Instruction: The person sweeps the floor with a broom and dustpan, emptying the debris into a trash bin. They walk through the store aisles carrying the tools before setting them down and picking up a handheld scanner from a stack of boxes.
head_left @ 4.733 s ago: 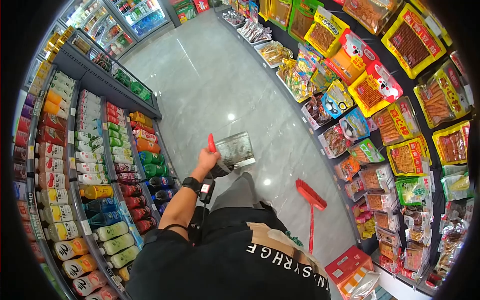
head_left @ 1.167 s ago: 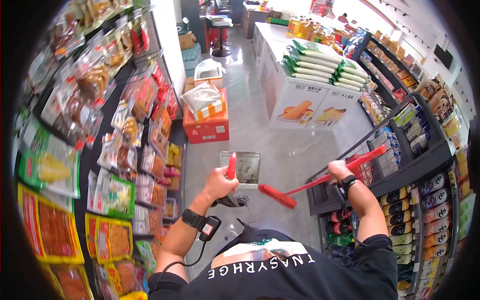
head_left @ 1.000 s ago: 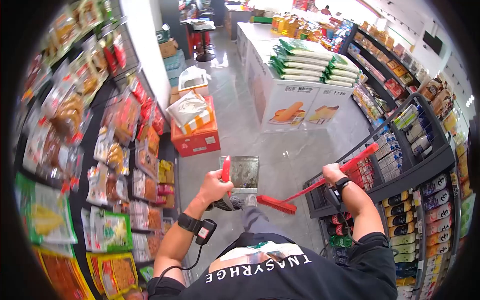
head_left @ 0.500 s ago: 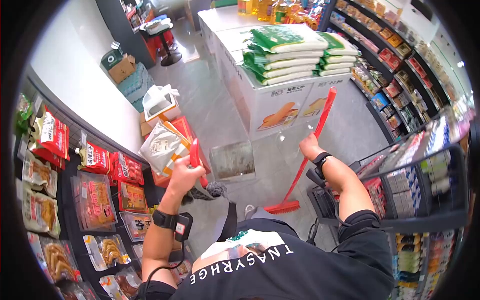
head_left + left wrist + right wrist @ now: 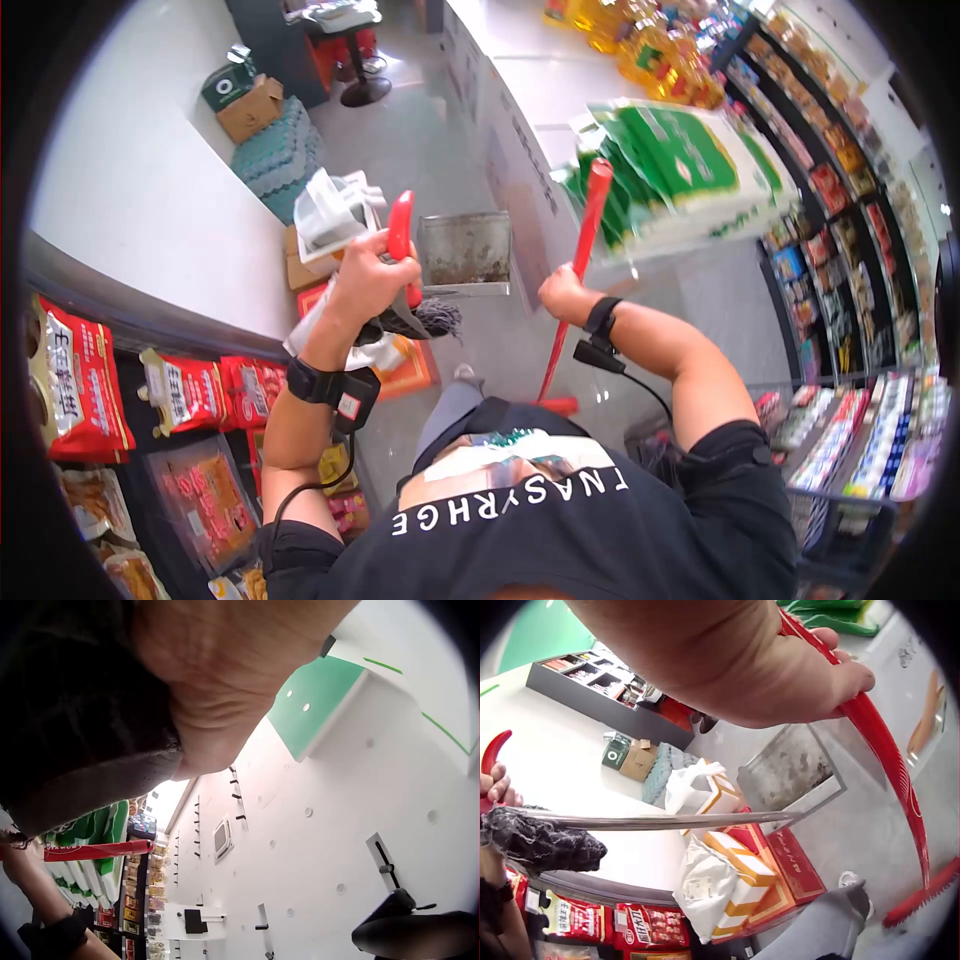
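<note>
My left hand (image 5: 372, 280) grips the red handle (image 5: 400, 225) of a metal dustpan (image 5: 465, 250), whose pan is out ahead, over the floor. A dark grey stringy bundle (image 5: 436, 317) hangs just beneath that hand; in the right wrist view the bundle (image 5: 544, 840) is beside the dustpan's metal rod (image 5: 667, 822). My right hand (image 5: 566, 295) is curled round the red pole (image 5: 592, 215) of a broom. The red broom head (image 5: 922, 894) is at floor level near my foot. Dark residue marks the pan (image 5: 787, 769).
Bags with green print (image 5: 680, 165) lie stacked on a white counter at the right front. Red and white boxes (image 5: 780, 862) stand left of the dustpan. Snack racks (image 5: 200, 480) line the left, shelves (image 5: 850, 180) the right; a stool (image 5: 365, 90) is farther ahead.
The view has swung towards the counter and wall. Both hands keep their grips; the broom pole now stands more upright, and the dustpan has shifted forward beside the counter.
</note>
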Action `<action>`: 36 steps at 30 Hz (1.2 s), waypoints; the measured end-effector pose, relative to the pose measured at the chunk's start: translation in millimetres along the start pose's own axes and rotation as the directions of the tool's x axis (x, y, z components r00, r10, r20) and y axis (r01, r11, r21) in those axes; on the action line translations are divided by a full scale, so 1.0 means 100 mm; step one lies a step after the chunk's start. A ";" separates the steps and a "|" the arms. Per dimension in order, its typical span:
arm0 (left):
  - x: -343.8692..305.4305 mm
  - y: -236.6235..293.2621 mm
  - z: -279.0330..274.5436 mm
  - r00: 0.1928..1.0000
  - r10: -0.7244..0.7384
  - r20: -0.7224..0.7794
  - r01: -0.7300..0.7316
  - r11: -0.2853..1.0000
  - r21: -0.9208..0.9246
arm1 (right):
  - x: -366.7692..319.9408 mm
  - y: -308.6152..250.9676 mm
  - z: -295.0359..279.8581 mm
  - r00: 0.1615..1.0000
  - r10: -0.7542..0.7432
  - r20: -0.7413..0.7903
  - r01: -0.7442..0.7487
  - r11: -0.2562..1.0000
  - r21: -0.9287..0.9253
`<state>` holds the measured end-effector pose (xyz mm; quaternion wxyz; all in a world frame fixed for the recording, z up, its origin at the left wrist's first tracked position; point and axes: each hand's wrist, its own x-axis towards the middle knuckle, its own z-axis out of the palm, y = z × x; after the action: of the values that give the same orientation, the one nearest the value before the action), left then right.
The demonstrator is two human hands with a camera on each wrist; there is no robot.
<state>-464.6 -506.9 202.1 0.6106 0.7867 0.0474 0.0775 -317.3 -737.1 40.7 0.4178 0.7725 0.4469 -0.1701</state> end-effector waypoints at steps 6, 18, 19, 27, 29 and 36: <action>1.00 0.07 -0.62 0.998 0.061 -0.010 -0.059 0.992 0.108 | 0.38 0.91 -0.66 0.990 0.091 -0.107 -0.069 0.978 0.196; 2.48 -0.23 -1.58 0.984 0.105 -0.143 -0.088 0.988 0.124 | 1.78 2.23 -1.53 0.951 0.309 0.031 -0.289 0.841 0.457; 2.64 -0.27 -1.63 0.983 0.101 -0.154 -0.083 0.989 0.122 | 1.95 2.34 -1.58 0.948 0.317 0.010 -0.286 0.842 0.458; 4.07 -0.50 -1.96 0.972 -0.058 -0.227 0.075 0.995 0.066 | 3.31 3.55 -1.99 0.961 0.274 -0.019 -0.236 0.856 0.460; 4.46 -0.56 -2.12 0.967 -0.071 -0.245 0.086 0.995 0.051 | 3.71 3.96 -2.07 0.959 0.274 -0.071 -0.212 0.861 0.461; 5.49 -0.77 -2.65 0.951 -0.132 -0.278 0.146 0.989 0.032 | 5.05 4.72 -2.45 0.993 0.119 0.014 -0.118 0.946 0.303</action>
<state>28.9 -141.8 227.2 0.5813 0.7786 0.1890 0.1418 322.6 -383.8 97.7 0.3028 0.8533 0.3692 -0.2096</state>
